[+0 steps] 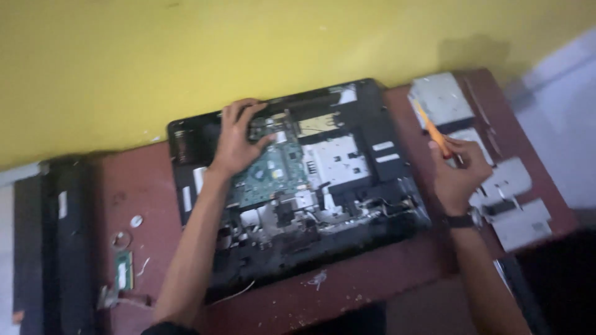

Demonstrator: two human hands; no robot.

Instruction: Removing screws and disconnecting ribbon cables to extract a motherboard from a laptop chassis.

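The opened laptop base point(298, 180) is laid on the reddish table point(143, 186); its green circuit board point(270, 174) is pressed by the spread, flat left hand point(236, 139); right of the base, an orange-handled screwdriver point(431, 130) is gripped by the right hand point(456, 174), above grey metal covers point(515, 205).

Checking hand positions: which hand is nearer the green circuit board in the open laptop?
Left. The left hand rests on the green circuit board at its top edge. The right hand, holding an orange screwdriver, is off the laptop's right side.
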